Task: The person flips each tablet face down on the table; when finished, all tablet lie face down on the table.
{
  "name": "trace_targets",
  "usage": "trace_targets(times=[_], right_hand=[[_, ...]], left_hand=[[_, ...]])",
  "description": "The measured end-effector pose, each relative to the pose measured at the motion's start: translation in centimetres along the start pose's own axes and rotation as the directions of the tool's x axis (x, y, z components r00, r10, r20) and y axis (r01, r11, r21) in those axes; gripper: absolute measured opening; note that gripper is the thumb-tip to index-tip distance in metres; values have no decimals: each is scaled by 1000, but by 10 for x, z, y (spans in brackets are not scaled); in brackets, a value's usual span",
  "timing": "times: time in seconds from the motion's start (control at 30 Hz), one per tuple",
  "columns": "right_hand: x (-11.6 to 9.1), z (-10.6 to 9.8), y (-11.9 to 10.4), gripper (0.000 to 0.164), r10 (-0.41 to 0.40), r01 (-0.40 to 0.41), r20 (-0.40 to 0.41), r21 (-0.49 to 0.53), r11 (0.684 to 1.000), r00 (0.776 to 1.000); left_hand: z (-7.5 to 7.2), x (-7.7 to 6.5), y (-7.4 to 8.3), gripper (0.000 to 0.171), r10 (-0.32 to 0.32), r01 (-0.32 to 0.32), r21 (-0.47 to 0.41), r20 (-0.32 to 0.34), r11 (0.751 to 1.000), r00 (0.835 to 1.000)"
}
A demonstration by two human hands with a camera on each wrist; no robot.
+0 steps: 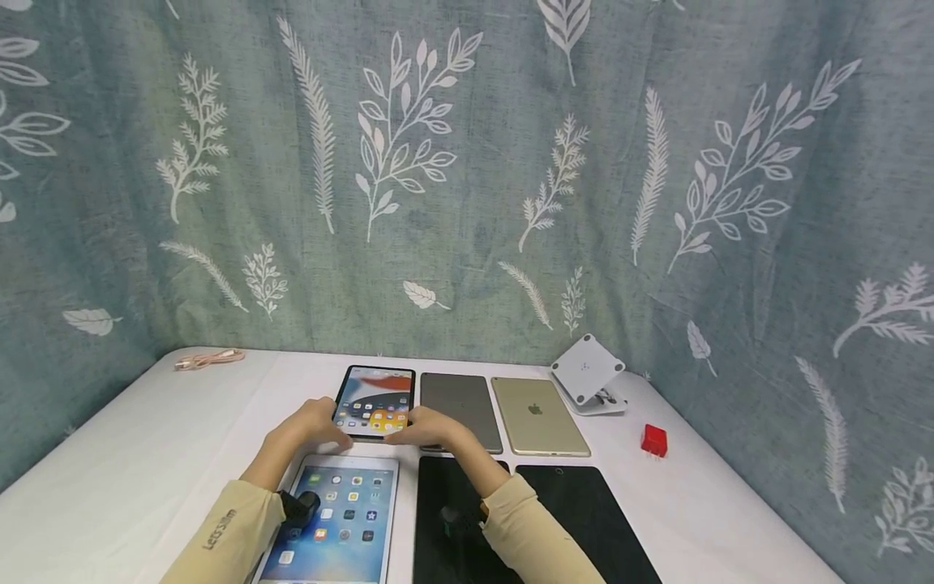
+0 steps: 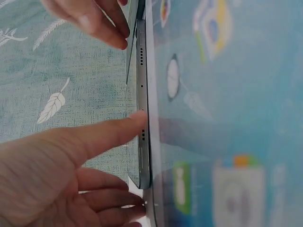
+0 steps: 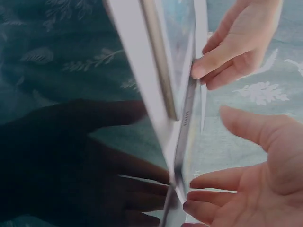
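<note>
At the back left of the tablet rows lies a dark-framed tablet (image 1: 374, 397), its screen lit with app icons. My left hand (image 1: 314, 423) is at its near left corner. In the left wrist view its straight thumb touches the tablet's near edge, while the other fingers extend by the corner. My right hand (image 1: 432, 427) is at the near right corner; in the right wrist view its thumb (image 3: 244, 125) stands apart from the edge and its fingers reach toward the corner. Whether those fingertips touch it, I cannot tell. A white-framed tablet (image 1: 339, 519) with a lit screen lies below my left forearm.
A grey tablet (image 1: 460, 401) and a gold tablet (image 1: 538, 418) lie back-up to the right. Nearer are two dark-screened tablets (image 1: 438, 519), (image 1: 584, 519) side by side. Farther right stand a silver folding stand (image 1: 587, 373) and a red charger (image 1: 654, 440). A coiled cable (image 1: 209, 358) lies far left.
</note>
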State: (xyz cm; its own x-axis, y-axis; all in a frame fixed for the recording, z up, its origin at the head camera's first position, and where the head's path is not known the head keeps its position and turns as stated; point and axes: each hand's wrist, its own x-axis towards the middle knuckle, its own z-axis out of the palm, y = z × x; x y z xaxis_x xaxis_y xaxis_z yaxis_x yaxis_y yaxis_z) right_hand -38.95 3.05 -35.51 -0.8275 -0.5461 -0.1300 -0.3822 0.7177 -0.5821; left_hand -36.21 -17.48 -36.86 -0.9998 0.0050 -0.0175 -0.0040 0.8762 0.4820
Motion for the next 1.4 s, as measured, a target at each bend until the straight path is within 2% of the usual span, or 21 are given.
trace_targets(times=[0.07, 0.17, 0.23, 0.3, 0.43, 0.5, 0.57, 0.6, 0.7, 0.73, 0.8, 0.87, 0.93, 1.1, 1.2, 1.33, 1.4], right_hand=[[0, 2, 2, 37, 39, -40, -15, -67, 997, 999], [2, 6, 4, 40, 81, -83, -27, -75, 994, 996], [5, 7, 4, 38, 90, -91, -36, -6, 996, 995], [7, 9, 4, 29, 112, -107, -51, 83, 991, 992], [10, 11, 2, 10, 171, -140, -104, 253, 957, 980], [9, 11, 1, 8, 197, -153, -124, 297, 943, 973], [7, 11, 0, 19, 215, -155, -149, 337, 929, 965], [7, 12, -1, 17, 221, -155, -154, 355, 922, 963], [4, 13, -3, 31, 221, -124, -195, 413, 902, 956], [3, 14, -4, 37, 219, -107, -213, 439, 892, 952], [1, 15, -4, 39, 209, -66, -242, 491, 869, 947], [-1, 14, -5, 50, 186, -6, -280, 538, 843, 942], [-1, 12, -6, 47, 160, 48, -303, 581, 812, 940], [-2, 4, -12, 47, 119, 125, -307, 668, 733, 944], [-4, 0, -19, 50, 107, 153, -312, 702, 696, 944], [-5, -4, -26, 46, 95, 188, -346, 698, 691, 933], [-5, -6, -29, 44, 91, 199, -365, 683, 703, 927]], left_hand=[[1, -1, 0, 54, 22, -22, 4, 4, 1000, 1000], [2, -1, 1, 48, 53, -54, 17, 11, 998, 999], [2, -2, 1, 46, 68, -69, 28, 10, 997, 998], [2, -2, 0, 43, 75, -75, 38, 5, 996, 997], [1, -3, 1, 45, 52, -52, 44, 9, 998, 999], [1, -4, 2, 48, 37, -38, 44, 17, 998, 999], [0, -6, 2, 50, 35, -36, 47, 18, 998, 999], [-1, -6, 3, 50, 38, -39, 48, 16, 998, 999], [-3, -7, 4, 52, 48, -49, 52, 8, 997, 999], [-4, -7, 4, 53, 49, -50, 50, 7, 998, 999], [-5, -7, 3, 56, 52, -52, 48, 9, 997, 999], [-4, -6, 3, 56, 56, -56, 49, 9, 997, 998], [-3, -5, 2, 54, 66, -66, 42, 11, 997, 998], [-2, -2, -1, 33, 164, -165, 16, 13, 986, 986], [-2, -1, 0, 32, 215, -215, -20, 31, 976, 976], [-3, 0, 3, 33, 248, -244, -65, 59, 968, 967], [-3, 1, 4, 33, 266, -261, -79, 70, 962, 961]])
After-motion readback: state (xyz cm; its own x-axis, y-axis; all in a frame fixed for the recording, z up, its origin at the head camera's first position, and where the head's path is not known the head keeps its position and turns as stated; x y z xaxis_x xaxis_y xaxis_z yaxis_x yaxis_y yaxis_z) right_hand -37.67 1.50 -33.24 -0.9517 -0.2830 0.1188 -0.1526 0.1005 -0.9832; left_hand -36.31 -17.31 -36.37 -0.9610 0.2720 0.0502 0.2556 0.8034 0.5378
